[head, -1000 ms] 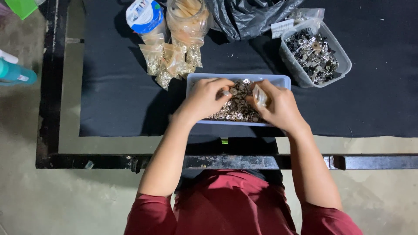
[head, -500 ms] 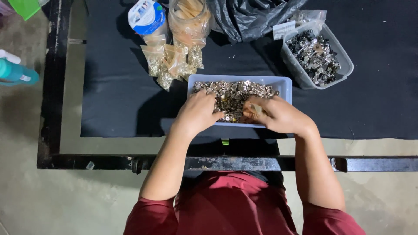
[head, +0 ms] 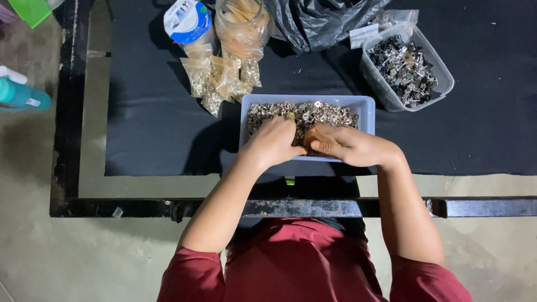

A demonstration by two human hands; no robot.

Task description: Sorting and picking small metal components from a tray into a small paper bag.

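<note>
Head view, looking straight down. Both hands are in a shallow pale-blue plastic tray (head: 364, 106) full of small silver metal fasteners (head: 313, 113) (snaps or rivets, too small to tell which). Left hand (head: 273, 144) lies over the near-left part of the heap, fingers curled down into the pieces; cannot tell whether it is pinching anything. Right hand (head: 344, 146) sits at the near-right edge, fingers folded inward toward the left hand; cannot tell whether it is closed on a piece. The fingertips of the two hands almost meet at the tray's middle, right on top of the fasteners; the rest of the heap lies beyond the fingers, toward the far wall.

Tray rests on a black cloth (head: 156, 128) covering a black-framed table (head: 67, 168). Beyond it: small clear bags of brass-coloured parts (head: 215, 84), a clear jar (head: 241, 22), a white-and-blue lidded tub (head: 187, 21), a black plastic bag (head: 319, 19). Far right, well apart, a clear container of dark metal parts (head: 405, 67). Teal bottle (head: 22, 95) on the floor at left.
</note>
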